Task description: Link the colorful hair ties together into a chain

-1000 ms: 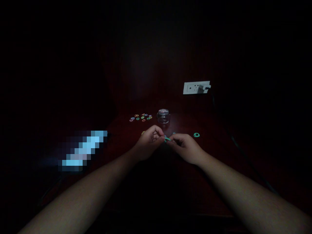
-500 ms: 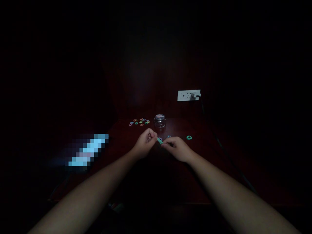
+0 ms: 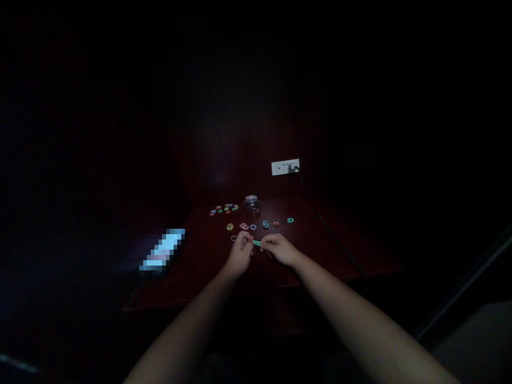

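Note:
A green hair tie is stretched between my two hands above the dark red table. My left hand pinches one end of it, and my right hand pinches the other. Just beyond the hands lie small coloured hair ties in a loose row: yellow, pink, purple, blue, orange and green. Another small ring is partly hidden behind my left hand.
Behind the row stands a clear lidded jar. Several more hair ties are scattered left of it. A bright, pixelated screen lies at the left. A black cable runs from the wall socket across the table's right side.
The view has shifted, so the jar and socket sit lower and further left. My hands have drawn back from the jar, uncovering the row, and the green hair tie lies more level between them.

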Motion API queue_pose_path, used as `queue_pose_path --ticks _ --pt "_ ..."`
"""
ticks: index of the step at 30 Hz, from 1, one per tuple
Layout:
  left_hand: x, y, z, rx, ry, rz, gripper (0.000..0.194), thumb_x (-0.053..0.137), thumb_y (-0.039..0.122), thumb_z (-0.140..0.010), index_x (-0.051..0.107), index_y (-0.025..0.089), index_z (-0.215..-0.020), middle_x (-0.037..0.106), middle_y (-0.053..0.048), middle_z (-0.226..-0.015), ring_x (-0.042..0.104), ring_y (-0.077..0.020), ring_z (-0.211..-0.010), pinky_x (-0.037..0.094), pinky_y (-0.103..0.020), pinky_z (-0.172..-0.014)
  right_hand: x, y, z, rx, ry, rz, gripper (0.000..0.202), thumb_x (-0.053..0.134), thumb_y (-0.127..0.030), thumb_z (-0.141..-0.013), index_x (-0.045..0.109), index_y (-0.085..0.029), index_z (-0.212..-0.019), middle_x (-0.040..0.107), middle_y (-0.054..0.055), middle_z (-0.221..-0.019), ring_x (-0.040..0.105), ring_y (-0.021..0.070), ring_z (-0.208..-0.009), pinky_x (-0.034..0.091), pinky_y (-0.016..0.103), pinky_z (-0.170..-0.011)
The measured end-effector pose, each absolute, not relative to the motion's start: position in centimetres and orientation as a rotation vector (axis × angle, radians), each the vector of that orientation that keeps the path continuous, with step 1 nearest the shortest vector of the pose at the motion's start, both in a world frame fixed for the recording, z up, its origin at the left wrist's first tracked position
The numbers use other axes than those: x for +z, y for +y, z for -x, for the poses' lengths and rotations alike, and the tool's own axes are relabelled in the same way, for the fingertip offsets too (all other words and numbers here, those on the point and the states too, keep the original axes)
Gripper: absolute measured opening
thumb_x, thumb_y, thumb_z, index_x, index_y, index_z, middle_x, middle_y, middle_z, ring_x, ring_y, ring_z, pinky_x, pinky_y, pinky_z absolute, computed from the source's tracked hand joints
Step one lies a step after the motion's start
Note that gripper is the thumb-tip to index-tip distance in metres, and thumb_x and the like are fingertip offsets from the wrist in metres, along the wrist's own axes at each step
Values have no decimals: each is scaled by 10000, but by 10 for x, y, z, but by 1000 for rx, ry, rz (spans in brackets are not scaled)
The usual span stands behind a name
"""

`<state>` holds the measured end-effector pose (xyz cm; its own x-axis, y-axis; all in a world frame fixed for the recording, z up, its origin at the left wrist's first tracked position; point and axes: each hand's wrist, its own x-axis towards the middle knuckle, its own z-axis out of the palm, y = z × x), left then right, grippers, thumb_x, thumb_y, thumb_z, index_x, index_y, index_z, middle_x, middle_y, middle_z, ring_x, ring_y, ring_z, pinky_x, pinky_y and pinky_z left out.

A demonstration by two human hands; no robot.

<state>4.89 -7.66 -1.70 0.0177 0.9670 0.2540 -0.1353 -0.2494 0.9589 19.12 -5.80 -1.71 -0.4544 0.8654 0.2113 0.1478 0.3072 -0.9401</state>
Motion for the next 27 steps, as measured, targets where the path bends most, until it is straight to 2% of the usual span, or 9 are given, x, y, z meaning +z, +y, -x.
queue_pose_path --ticks 3,9,16,23,27 --pt "-18 -83 -53 1448 950 -1210 124 482 157 -714 366 189 -740 462 52 -650 384 -44 -458 298 -155 -435 -17 -71 -192 1128 -1791 948 217 482 -294 -746 533 -145 -597 361 -68 -404 297 59 -386 212 195 -418" --pt "-14 -90 -57 1502 949 -1070 150 468 127 -704 332 190 -717 409 73 -576 356 -32 -425 302 -142 -439 -15 -89 -191 1023 -1753 995 197 502 -249 -713 540 -139 -553 452 -35 -486 362 78 -490 262 207 -495" --pt "-14 -93 -59 1548 1028 -1008 163 509 155 -695 350 187 -710 378 92 -509 370 -35 -398 262 -134 -411 -13 -101 -192 1003 -1697 1037 213 487 -272 -707 517 -149 -536 423 -43 -448 330 75 -448 249 211 -472" --pt "-11 -98 -55 1574 1049 -988 174 543 154 -685 388 187 -759 401 82 -552 423 -35 -452 375 -152 -500 -20 -96 -194 987 -1580 1062 229 453 -328 -724 491 -159 -575 391 -56 -431 325 74 -410 262 214 -444" --pt "-12 -102 -55 1537 1056 -1051 151 527 128 -694 415 179 -782 429 70 -563 442 -39 -466 391 -159 -514 -24 -94 -191 977 -1572 1042 191 527 -340 -686 519 -153 -651 406 -65 -465 334 69 -423 263 208 -439"
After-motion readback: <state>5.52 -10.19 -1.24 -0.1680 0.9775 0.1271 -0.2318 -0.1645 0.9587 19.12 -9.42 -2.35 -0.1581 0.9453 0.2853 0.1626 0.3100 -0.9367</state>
